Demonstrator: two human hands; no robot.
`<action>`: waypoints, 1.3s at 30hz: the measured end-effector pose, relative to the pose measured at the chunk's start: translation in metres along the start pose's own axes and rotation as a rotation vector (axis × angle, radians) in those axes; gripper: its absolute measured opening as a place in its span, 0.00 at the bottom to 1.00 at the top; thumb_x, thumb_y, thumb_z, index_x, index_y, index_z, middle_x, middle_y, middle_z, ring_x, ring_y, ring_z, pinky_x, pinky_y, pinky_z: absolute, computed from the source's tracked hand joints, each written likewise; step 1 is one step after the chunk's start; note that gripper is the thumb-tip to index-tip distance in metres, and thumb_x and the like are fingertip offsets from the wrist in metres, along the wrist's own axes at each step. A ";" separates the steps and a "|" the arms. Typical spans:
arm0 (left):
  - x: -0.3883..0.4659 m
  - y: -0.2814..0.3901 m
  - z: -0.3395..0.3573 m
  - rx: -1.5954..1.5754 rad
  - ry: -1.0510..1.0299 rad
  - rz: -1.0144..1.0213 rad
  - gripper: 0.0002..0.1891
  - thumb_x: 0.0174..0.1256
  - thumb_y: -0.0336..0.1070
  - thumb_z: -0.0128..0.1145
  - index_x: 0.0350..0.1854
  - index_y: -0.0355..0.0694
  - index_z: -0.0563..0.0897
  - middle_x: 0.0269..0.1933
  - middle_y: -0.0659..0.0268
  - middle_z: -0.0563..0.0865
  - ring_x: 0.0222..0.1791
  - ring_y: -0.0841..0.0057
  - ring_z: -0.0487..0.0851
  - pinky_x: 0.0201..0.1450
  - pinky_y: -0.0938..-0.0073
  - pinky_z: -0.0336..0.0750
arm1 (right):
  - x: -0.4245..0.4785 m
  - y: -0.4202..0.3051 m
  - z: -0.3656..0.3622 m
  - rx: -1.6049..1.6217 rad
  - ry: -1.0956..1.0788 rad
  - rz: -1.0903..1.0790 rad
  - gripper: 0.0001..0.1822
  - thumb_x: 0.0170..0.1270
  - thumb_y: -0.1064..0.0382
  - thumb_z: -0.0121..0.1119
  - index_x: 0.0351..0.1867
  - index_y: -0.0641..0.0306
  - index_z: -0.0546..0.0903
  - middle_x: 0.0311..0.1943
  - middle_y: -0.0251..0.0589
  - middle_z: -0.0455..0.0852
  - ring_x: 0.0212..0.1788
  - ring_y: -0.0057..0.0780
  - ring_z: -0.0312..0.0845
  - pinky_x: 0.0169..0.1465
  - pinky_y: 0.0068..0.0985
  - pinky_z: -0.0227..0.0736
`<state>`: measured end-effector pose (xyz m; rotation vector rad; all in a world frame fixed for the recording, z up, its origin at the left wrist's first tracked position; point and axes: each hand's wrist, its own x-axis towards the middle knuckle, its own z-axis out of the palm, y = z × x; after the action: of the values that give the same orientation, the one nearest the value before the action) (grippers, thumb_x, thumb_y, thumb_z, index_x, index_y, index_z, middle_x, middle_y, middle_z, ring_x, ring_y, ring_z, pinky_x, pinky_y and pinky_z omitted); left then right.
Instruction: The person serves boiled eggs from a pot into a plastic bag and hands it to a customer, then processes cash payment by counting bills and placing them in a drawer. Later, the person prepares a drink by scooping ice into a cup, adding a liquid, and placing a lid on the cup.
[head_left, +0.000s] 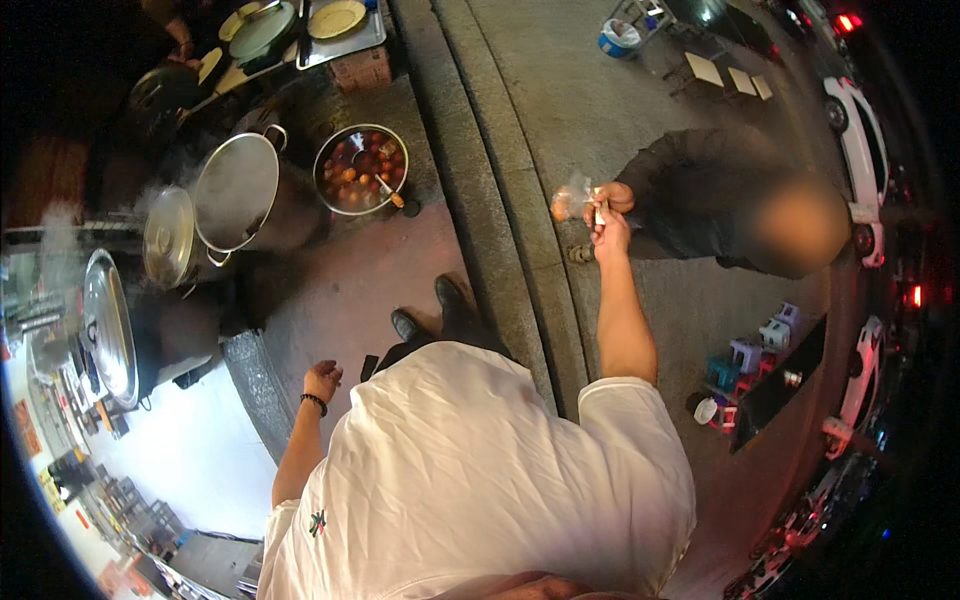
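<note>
My right hand (611, 234) is stretched out to the right and meets the hands (616, 196) of another person in dark clothing. A small pale item (598, 206) lies between our fingers; I cannot tell what it is. Beside it is a clear plastic bag (574, 193) with something orange-brown in it, at the other person's hands. My left hand (322, 379), with a dark beaded bracelet at the wrist, hangs at my left side, its fingers loosely curled and nothing seen in them. Ahead on the left, a round metal basin (361, 169) holds dark broth with round brown pieces and a ladle (390, 192).
A steaming pot (237, 193), a leaning lid (168, 236) and a large lidded pot (109, 326) stand on the left. Stone steps (495, 172) run between me and the other person. Plastic stools (745, 355) and a low dark table (780, 386) stand at right.
</note>
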<state>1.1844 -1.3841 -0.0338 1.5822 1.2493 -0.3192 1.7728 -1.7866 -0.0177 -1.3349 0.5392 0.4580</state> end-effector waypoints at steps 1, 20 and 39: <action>-0.002 0.014 0.003 -0.010 0.012 0.005 0.20 0.63 0.33 0.62 0.54 0.27 0.79 0.43 0.54 0.87 0.33 0.72 0.85 0.36 0.73 0.81 | -0.010 0.000 0.004 0.005 0.014 -0.016 0.09 0.68 0.58 0.60 0.43 0.59 0.79 0.27 0.26 0.75 0.22 0.13 0.66 0.22 0.14 0.60; -0.076 0.072 0.041 -0.188 0.075 0.144 0.23 0.63 0.40 0.65 0.56 0.31 0.80 0.43 0.59 0.88 0.36 0.76 0.85 0.42 0.76 0.80 | -0.201 0.160 0.122 -0.297 -0.286 0.146 0.16 0.70 0.47 0.55 0.38 0.57 0.80 0.23 0.28 0.77 0.15 0.16 0.62 0.15 0.18 0.51; -0.267 -0.080 -0.087 -1.264 0.008 0.774 0.42 0.56 0.27 0.68 0.73 0.36 0.61 0.61 0.65 0.77 0.59 0.77 0.76 0.62 0.75 0.71 | -0.578 0.330 0.262 -0.673 -1.482 0.275 0.21 0.68 0.46 0.59 0.35 0.66 0.81 0.32 0.33 0.84 0.33 0.18 0.78 0.37 0.20 0.73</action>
<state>0.9741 -1.4664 0.1510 0.7921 0.4925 0.8307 1.1440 -1.4736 0.1144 -1.1424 -0.7484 1.7401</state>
